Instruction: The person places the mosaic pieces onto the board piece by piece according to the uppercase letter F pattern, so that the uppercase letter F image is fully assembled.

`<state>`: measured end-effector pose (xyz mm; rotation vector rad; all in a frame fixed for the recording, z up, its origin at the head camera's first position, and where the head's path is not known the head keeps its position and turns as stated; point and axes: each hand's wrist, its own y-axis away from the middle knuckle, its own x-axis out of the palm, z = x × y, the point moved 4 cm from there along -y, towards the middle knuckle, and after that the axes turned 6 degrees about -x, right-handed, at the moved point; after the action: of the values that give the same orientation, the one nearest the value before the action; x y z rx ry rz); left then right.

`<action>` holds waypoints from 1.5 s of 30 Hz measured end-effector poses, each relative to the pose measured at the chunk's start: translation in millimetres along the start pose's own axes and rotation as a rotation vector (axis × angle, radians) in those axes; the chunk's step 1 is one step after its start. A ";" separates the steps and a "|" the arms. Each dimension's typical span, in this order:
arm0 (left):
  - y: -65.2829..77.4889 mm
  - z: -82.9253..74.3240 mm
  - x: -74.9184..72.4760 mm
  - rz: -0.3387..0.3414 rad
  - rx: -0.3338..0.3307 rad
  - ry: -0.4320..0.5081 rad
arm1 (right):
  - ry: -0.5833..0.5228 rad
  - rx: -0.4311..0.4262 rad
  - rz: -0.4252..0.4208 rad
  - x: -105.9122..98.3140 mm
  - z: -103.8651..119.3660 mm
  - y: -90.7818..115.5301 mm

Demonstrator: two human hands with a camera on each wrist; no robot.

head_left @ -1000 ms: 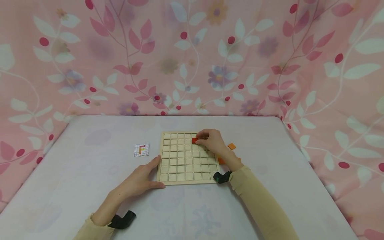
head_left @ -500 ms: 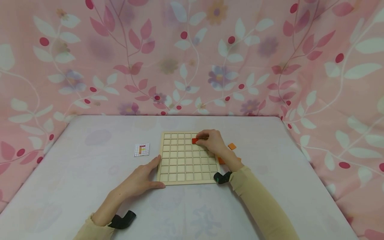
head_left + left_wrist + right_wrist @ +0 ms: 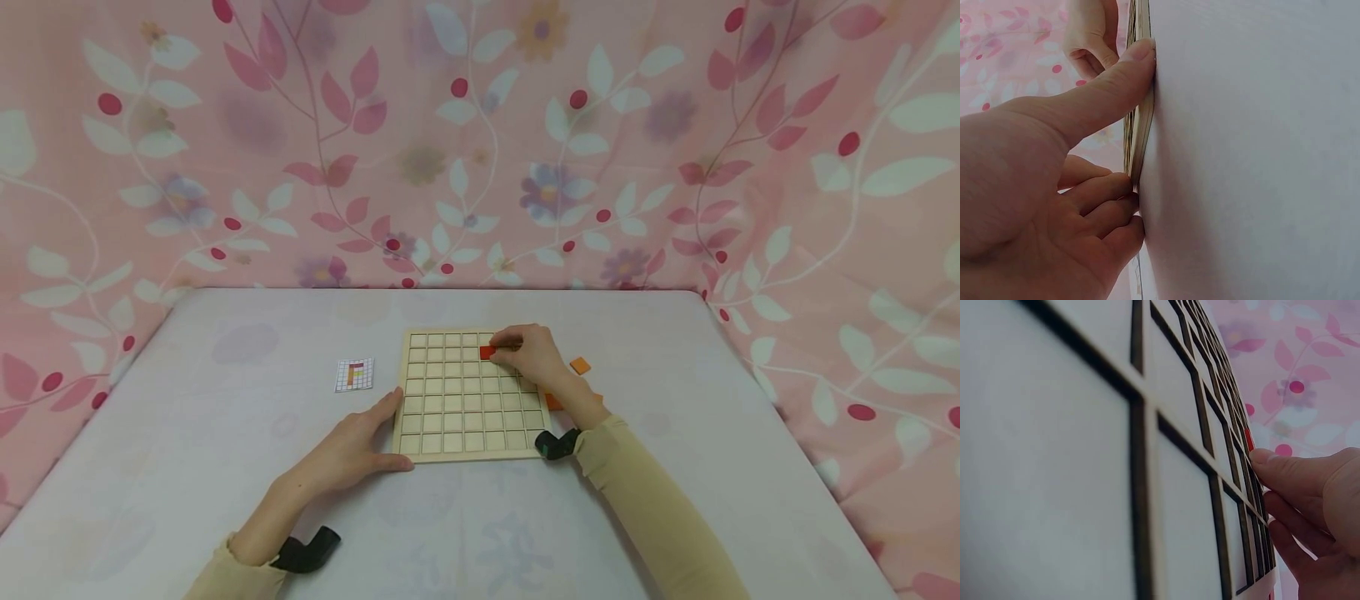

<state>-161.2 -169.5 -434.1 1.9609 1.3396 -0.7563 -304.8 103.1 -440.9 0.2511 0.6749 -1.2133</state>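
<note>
My right hand (image 3: 531, 354) reaches over the far right part of a wooden grid board (image 3: 453, 402) and pinches a small red square tile (image 3: 486, 352) at one of its cells. Seen from the right wrist, the thumb tip sits right at the edge of the red tile (image 3: 1249, 439), while the other fingers bend close to the board. My left hand (image 3: 348, 450) is spread around the board's near left corner. From the left wrist, the left hand's thumb (image 3: 1116, 87) lies along the front edge of the board (image 3: 1141, 134), with the fingertips against its left side.
Left of the board lies a small gridded card (image 3: 354, 375) with a coloured pattern. An orange tile (image 3: 580, 366) rests right of the board; more orange ones (image 3: 553, 403) are partly hidden by the right wrist. A pink floral curtain (image 3: 480, 167) stands behind the table.
</note>
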 end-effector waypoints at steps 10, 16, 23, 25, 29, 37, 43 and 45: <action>0.7 0.9 -1.2 -0.003 0.011 -0.012 | -0.039 0.006 0.024 -1.6 0.7 1.9; -0.2 1.3 -0.6 -0.001 0.022 -0.012 | -0.117 0.039 0.011 -23.1 1.9 12.1; -0.3 2.1 -1.3 -0.003 0.010 -0.014 | -0.088 0.039 -0.075 -65.9 3.4 28.0; -0.7 2.1 -1.6 -0.004 0.009 -0.017 | -0.072 0.039 -0.091 -75.7 -0.7 33.3; -1.6 2.7 -0.4 -0.006 0.014 -0.026 | -0.040 0.062 -0.106 -88.4 -13.8 43.0; -2.4 2.6 0.4 -0.002 0.017 -0.018 | -0.043 0.089 -0.124 -93.2 -34.2 46.8; -1.7 3.9 1.4 -0.003 0.019 -0.022 | -0.064 0.152 -0.082 -82.4 -40.8 43.9; -1.6 3.8 1.3 -0.003 0.015 -0.019 | -0.068 0.160 -0.077 -78.9 -41.5 43.4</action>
<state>-162.7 -171.2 -437.8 1.9590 1.3290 -0.7871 -293.7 201.3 -433.3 0.3177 0.5331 -1.3458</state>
